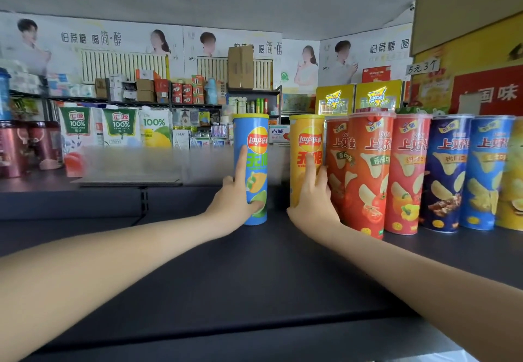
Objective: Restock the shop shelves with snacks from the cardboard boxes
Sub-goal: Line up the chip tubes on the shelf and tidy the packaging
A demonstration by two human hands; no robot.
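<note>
A blue Lay's crisp can (254, 135) stands upright on the dark shelf (226, 271). My left hand (235, 200) grips its lower left side, index finger stretched up along the can. A yellow Lay's can (304, 135) stands to its right, apart from the blue one and touching a row of red cans (370, 169). My right hand (314, 200) is wrapped on the yellow can's lower front, fingers pointing up. No cardboard box for restocking is seen near my hands.
Right of the red cans stand blue cans (450, 175) and a yellow one at the frame edge. Juice cartons (119, 126) and dark red tubs (28, 146) sit behind at the left. Other shelves with goods fill the background.
</note>
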